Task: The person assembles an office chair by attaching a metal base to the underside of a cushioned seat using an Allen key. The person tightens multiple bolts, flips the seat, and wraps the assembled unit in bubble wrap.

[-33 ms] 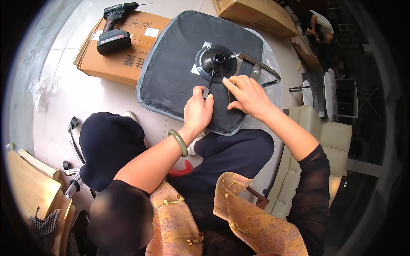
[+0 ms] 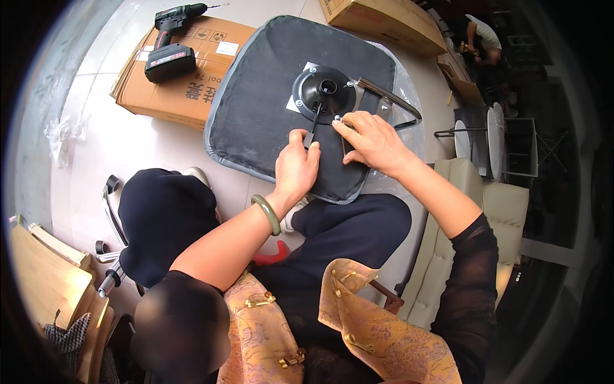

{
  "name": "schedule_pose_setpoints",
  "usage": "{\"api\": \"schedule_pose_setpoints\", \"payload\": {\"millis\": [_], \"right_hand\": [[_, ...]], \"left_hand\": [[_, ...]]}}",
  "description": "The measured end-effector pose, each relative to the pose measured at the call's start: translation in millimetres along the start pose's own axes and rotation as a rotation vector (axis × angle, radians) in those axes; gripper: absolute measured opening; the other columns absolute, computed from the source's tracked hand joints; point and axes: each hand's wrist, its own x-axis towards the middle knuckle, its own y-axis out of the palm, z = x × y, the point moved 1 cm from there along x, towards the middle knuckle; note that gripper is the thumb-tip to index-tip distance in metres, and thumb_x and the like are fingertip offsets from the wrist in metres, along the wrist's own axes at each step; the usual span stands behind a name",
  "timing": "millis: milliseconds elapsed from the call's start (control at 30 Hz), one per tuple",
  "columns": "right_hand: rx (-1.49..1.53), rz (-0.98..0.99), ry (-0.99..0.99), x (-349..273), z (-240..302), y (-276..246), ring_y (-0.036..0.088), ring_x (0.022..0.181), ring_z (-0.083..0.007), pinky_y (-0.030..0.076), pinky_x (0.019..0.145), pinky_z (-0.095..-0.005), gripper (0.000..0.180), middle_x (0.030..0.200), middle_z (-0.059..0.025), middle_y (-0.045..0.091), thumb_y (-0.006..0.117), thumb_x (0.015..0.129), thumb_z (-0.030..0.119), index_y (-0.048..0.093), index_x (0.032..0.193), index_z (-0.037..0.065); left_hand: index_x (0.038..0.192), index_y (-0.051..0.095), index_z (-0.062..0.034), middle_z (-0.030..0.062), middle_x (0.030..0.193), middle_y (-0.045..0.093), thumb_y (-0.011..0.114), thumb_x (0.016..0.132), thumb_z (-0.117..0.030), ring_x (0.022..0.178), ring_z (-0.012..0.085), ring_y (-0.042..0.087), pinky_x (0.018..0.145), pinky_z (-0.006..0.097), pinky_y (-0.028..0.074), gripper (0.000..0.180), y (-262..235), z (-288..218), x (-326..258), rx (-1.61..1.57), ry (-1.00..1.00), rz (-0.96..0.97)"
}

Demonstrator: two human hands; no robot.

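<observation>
An upturned dark grey seat cushion [image 2: 256, 96] lies in front of me with a round black metal mount [image 2: 306, 86] bolted to its underside. My left hand [image 2: 298, 168] is closed, thumb and forefinger pinching the flat end of a black lever [image 2: 309, 138] that runs into the mount. At the mount's near right edge, my right hand [image 2: 374, 144] has its fingertips by a bolt. It grips a thin metal rod, seemingly a hex key [image 2: 344, 142], partly hidden by the fingers. A bent metal bracket [image 2: 390, 102] is fixed to the seat beyond that hand.
A cordless drill [image 2: 169, 48] lies on a cardboard box [image 2: 160, 102] at the far left. Another box [image 2: 390, 22] stands behind the seat. To the right is a cream sofa [image 2: 448, 217]; a person [image 2: 486, 41] is farther back. Wooden boards [image 2: 51, 269] lean at lower left.
My right hand and forearm have shifted very slightly to the right. The left hand stays on the lever, and the seat has not moved.
</observation>
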Motion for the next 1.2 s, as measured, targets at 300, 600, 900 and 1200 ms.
{"api": "schedule_pose_setpoints", "payload": {"millis": [300,600,900,1200], "right_hand": [[-0.06,-0.122,-0.377,25,-33,15,0.056,0.08,-0.0219,0.047,0.074,-0.0326,0.042,0.087,-0.0067,0.054,0.074,0.062,0.039,0.056,0.081,0.006],[-0.158,-0.262,-0.177,31,-17,35,0.054,0.065,-0.0219,0.044,0.064,-0.033,0.048,0.074,-0.0065,0.053,0.07,0.069,0.051,0.056,0.073,0.006],[-0.211,-0.281,0.013,39,5,36,0.049,0.061,-0.0208,0.037,0.059,-0.0326,0.048,0.069,-0.0053,0.044,0.073,0.067,0.051,0.049,0.067,0.01],[-0.012,-0.149,0.028,23,-2,33,0.058,0.087,-0.0236,0.053,0.072,-0.0354,0.014,0.093,-0.0052,0.055,0.064,0.078,0.016,0.06,0.09,0.01]], "left_hand": [[0.123,0.048,0.0036,0.0285,0.097,0.066,0.056,0.093,-0.023,0.093,0.0431,0.064,0.084,0.045,0.049,0.041,-2,0,-1,0.016,0.03,0.005],[0.124,0.047,0.0013,0.0243,0.092,0.065,0.064,0.08,-0.017,0.083,0.0377,0.065,0.08,0.043,0.05,0.051,-1,12,-2,-0.044,0.05,0.026],[0.126,0.045,0.0033,0.0283,0.104,0.064,0.061,0.08,-0.012,0.1,0.043,0.063,0.089,0.046,0.049,0.051,-4,13,-5,-0.053,0.077,0.042],[0.123,0.048,0.0025,0.0238,0.096,0.066,0.064,0.081,-0.019,0.09,0.0378,0.065,0.083,0.043,0.049,0.05,-3,13,-1,-0.069,0.108,0.025]]}}
